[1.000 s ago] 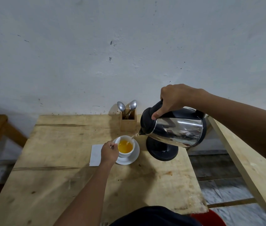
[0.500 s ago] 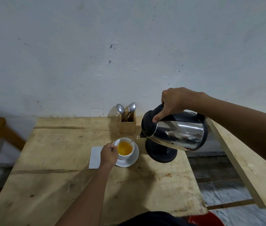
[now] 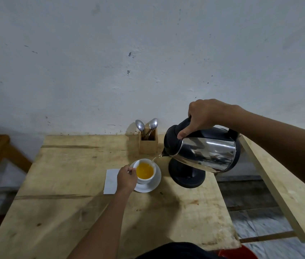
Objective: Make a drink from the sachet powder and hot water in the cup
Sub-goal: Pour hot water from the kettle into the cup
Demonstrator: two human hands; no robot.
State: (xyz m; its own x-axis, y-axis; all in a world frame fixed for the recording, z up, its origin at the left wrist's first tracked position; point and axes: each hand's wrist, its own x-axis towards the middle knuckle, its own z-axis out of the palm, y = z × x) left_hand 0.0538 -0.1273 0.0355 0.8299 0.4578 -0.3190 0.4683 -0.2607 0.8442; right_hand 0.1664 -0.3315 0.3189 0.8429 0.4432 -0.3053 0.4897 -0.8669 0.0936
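**Crowded Back, Open Front**

The tilted kettle (image 3: 204,152), its base (image 3: 186,177) and the spoon holder (image 3: 148,143) hemmed the cup (image 3: 145,171) from right and behind. The table (image 3: 54,212) lay bare toward the near and left edges.

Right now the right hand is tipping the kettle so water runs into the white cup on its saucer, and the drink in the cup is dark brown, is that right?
Not quite. The head view shows the right hand tipping the kettle into the white cup on its saucer, but the drink is orange-yellow, not dark brown.
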